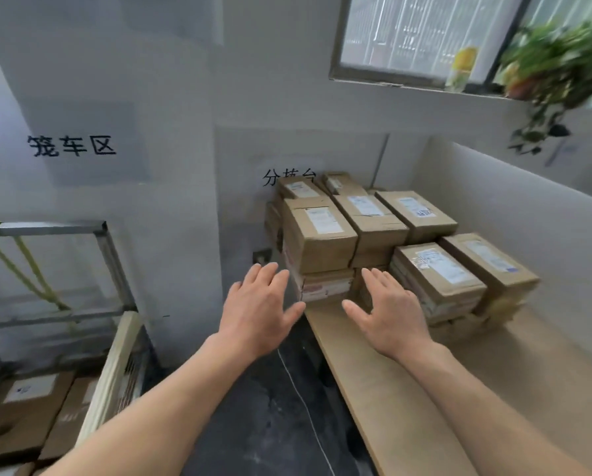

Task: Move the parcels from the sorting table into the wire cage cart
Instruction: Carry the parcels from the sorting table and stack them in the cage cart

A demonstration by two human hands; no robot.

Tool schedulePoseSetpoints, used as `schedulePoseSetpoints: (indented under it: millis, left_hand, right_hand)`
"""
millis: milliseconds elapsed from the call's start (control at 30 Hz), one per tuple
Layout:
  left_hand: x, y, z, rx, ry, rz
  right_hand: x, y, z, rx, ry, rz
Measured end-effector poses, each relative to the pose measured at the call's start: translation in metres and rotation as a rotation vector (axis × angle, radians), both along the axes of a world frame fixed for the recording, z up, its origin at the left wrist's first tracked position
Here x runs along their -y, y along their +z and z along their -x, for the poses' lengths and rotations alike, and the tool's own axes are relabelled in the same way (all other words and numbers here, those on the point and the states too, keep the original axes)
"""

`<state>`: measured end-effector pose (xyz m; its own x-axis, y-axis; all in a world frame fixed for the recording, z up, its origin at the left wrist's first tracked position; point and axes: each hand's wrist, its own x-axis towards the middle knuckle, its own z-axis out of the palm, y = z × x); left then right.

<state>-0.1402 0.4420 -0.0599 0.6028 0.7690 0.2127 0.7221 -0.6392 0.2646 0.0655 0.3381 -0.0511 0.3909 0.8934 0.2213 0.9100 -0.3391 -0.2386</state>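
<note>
sorting table (494,389) | wooden top | stacked cardboard parcels (373,242) at far end

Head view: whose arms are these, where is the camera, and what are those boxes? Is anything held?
No machine here: a person wears one wide-angle camera on the head, looking forward and down, so both bare arms are their own. The left hand and right hand are spread open, holding nothing, reaching toward labelled cardboard parcels stacked on the tan sorting table. At lower left stands the wire cage cart, a metal frame with a yellow strap; a few boxes appear to lie in it already.
</note>
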Motion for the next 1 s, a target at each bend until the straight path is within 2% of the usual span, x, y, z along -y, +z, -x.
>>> schedulePoseSetpoints:
  millis: [467,1000]
  left_hand:
    - [0.007,-0.007,-0.094,-0.012,-0.261,0.032]
    - [-0.021,-0.039,-0.286,-0.101,-0.278,0.177]
  right_hand:
    - [0.062,-0.014,-0.069,-0.05,-0.314,0.009]
    - [0.02,-0.043,-0.254,-0.18,-0.392,0.051]
